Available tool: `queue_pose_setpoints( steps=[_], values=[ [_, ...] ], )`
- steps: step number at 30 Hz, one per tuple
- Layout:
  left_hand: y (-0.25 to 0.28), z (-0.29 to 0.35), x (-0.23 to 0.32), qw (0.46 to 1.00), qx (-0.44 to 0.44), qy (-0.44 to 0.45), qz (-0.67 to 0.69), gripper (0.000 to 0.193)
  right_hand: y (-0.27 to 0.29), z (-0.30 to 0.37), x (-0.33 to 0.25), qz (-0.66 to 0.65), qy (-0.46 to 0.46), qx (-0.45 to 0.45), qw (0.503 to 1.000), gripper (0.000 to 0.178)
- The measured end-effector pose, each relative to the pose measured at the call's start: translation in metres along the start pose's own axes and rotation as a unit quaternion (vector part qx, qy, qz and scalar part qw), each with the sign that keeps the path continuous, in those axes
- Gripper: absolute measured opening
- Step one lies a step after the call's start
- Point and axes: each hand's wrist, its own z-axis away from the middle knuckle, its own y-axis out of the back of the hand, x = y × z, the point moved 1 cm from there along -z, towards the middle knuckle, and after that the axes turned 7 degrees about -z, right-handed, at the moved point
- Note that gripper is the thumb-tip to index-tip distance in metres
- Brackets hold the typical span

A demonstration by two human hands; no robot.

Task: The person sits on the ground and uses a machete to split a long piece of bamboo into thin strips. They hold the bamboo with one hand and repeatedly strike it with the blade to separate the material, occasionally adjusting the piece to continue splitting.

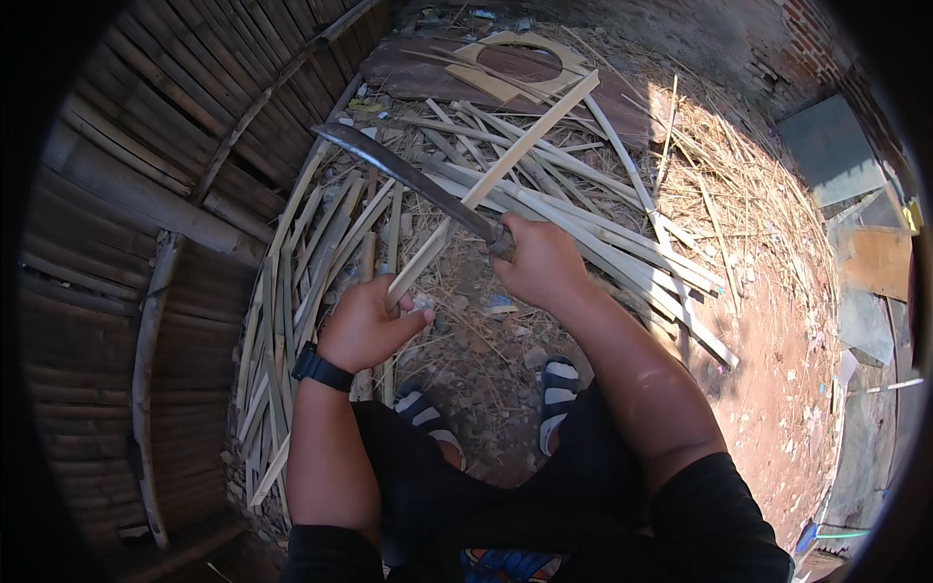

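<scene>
Left hand (pixel 362 325) grips bamboo strip (pixel 496 175) — right hand (pixel 540 262) holds machete (pixel 408 175) against it.

Split bamboo slats (pixel 622 248) lie heaped across the ground (pixel 777 389), crossing one another, with more slats (pixel 282 321) piled along the ground's left edge against a woven bamboo wall (pixel 146 194). Dry straw (pixel 748 194) covers the far right part of the ground. At the far edge a dark board (pixel 408 68) carries a pale cut-out frame (pixel 515 63). A brick wall (pixel 807 39) rises at the far right corner. Two striped sandals (pixel 559 384) rest on the dirt.
</scene>
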Motion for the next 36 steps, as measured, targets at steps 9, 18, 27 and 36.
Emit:
queue_pose_setpoints(
  steps=[9, 18, 27, 36],
  values=[
    [0.006, 0.006, -0.01, 0.999, -0.035, -0.021, 0.01, 0.039, 0.036, -0.015, 0.046, -0.038, -0.058, 0.079, 0.994, 0.038],
    [0.009, 0.006, 0.003, 1.0, -0.001, 0.001, -0.013, 0.052, 0.027, 0.008, 0.033, -0.004, 0.109, -0.007, 0.994, 0.038],
    [0.011, 0.006, 0.001, 0.997, 0.018, -0.067, -0.032, 0.034, 0.042, 0.009, 0.041, -0.05, 0.117, -0.014, 0.992, 0.035],
    [0.011, 0.0, 0.003, 0.969, 0.181, -0.058, -0.155, 0.033, 0.05, 0.012, 0.022, 0.0, 0.079, -0.099, 0.992, 0.034]
  ],
)
